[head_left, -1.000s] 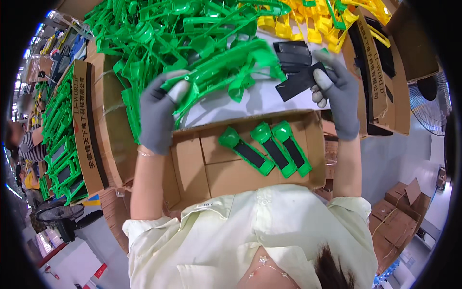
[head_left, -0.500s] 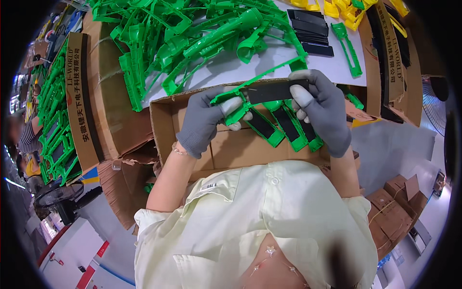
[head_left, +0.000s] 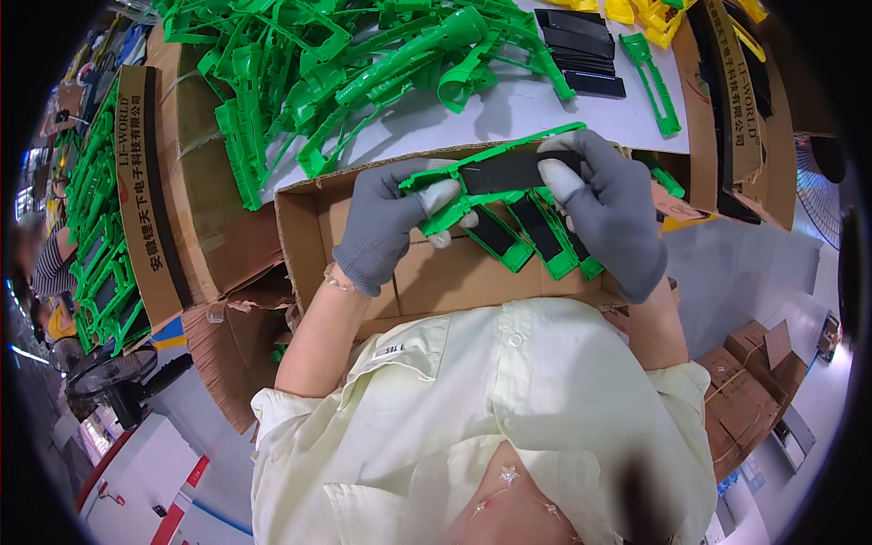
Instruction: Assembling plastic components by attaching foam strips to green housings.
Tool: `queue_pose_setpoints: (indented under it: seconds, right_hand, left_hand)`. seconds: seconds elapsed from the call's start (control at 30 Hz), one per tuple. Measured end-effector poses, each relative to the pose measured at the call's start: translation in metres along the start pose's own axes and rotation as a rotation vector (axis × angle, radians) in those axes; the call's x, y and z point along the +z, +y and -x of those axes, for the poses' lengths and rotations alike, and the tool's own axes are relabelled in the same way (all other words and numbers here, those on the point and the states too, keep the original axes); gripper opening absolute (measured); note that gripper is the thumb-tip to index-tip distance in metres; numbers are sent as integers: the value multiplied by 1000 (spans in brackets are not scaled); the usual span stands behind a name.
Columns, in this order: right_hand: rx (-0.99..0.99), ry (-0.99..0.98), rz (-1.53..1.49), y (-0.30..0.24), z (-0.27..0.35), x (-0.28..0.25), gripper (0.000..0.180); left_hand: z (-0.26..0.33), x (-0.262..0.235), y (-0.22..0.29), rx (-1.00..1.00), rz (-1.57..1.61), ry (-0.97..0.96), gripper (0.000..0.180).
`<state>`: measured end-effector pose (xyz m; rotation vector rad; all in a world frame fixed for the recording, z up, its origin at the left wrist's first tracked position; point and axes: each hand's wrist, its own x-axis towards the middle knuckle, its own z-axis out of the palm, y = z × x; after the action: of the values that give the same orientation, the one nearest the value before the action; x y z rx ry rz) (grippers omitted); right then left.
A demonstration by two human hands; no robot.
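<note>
My left hand [head_left: 381, 222], in a grey glove with pale fingertips, grips the wide end of a long green plastic frame [head_left: 443, 214]. In my gloved right hand [head_left: 613, 213], the thumb and fingers pinch the far end of a flat black rectangular panel [head_left: 504, 174]. The panel lies along the frame's opening, between its long rails; whether it is fully seated I cannot tell. Below both hands, several green frames with black panels [head_left: 547, 238] rest in an open cardboard box [head_left: 422, 282].
Beyond the box, a heap of green plastic parts [head_left: 363, 82] covers the white table [head_left: 636, 127]. A stack of black panels [head_left: 581, 50] and a single green frame [head_left: 654, 86] lie to its right. Yellow parts [head_left: 658, 23] are at the far right. A carton flap [head_left: 141, 173] stands at left.
The black panel has come down into line with the green frame, and its right end now sits between the rails. My right hand has closed around that end of both.
</note>
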<state>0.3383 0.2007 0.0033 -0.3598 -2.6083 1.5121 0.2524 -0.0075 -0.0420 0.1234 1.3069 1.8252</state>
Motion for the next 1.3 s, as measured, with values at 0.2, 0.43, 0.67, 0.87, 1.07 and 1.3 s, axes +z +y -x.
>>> queue_pose_setpoints:
  seconds: [0.2,0.43,0.67,0.87,1.07,1.3]
  right_hand:
    - [90,-87,-87,2,-5,-3,13]
    - [-69,-13,79,25,1,9,23]
    - [-272,81,310,33,5,2,38]
    - [36,-199,158,43,34,25,25]
    - [134,-341,152,44,17,18,21]
    - [-104,161,428,80,-112,-86,28]
  left_hand:
    - [2,6,0,50,-40,19,28]
    - [3,22,-1,-29,-27,148,29]
    - [15,7,-8,8,-165,43,27]
    - [23,-7,-15,-98,-233,44,24]
    - [28,-27,-7,-290,-308,36,22]
    - [-4,-79,2,-541,-675,23,25]
